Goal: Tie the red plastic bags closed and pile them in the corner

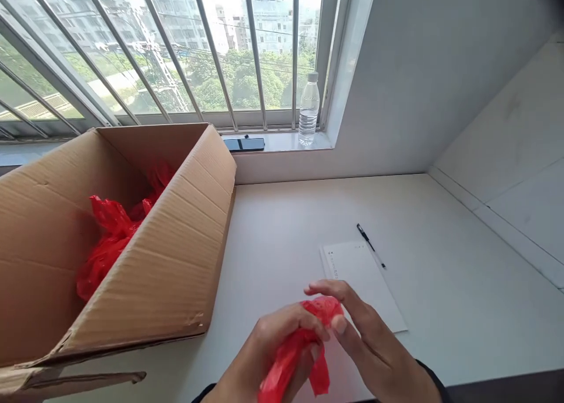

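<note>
A crumpled red plastic bag (286, 365) is gripped in my left hand (275, 338), its folds hanging below the fingers. Its bunched top pokes out past my left thumb and index finger. On the right side, my right hand (365, 338) has its fingers apart, thumb and index finger on either side of the bunched top. Whether the right fingertips press on the plastic I cannot tell. Beyond both hands lies a white sheet of paper (365, 274) with small print, partly covered by the right hand.
At left stands an open cardboard box (176, 256) with red plastic bags (110, 238) inside. A black-capped pen (370, 244) lies by the paper on the white table (440, 244). The windowsill holds a phone (252, 144) and a water bottle (309, 112). Metal bars cross the window.
</note>
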A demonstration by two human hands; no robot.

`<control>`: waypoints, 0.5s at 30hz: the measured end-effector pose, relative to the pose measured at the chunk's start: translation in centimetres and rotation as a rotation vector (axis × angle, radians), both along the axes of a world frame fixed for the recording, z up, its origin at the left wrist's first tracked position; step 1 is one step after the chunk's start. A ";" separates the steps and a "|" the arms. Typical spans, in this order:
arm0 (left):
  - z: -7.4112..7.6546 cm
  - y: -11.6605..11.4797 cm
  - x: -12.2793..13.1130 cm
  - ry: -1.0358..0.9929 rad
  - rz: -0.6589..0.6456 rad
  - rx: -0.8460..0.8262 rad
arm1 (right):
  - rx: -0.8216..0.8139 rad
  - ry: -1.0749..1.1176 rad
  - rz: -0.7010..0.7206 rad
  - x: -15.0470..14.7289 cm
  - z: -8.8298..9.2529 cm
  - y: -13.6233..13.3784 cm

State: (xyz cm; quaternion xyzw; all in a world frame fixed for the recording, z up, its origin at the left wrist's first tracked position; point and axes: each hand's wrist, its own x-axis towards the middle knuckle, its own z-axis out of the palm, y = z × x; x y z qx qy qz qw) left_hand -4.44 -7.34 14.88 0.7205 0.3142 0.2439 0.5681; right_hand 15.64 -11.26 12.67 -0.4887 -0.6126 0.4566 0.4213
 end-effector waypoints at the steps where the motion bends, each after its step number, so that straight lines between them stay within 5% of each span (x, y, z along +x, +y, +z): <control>1: -0.3 0.2 -0.1 0.023 -0.045 0.131 | -0.060 0.041 0.032 -0.1 -0.2 0.3; 3: -1.5 0.6 -0.3 0.040 -0.080 0.394 | -0.169 0.118 0.061 -0.3 -0.7 1.0; 6: -3.8 0.6 -0.7 0.054 0.038 0.657 | -0.253 0.139 0.094 -0.1 -1.6 1.9; 11: -6.0 -0.2 -0.8 0.162 0.168 0.742 | -0.232 0.166 0.254 0.2 -2.4 2.7; 15: -6.0 0.2 -0.6 0.298 0.172 0.874 | -0.161 0.098 0.094 0.5 -2.0 2.5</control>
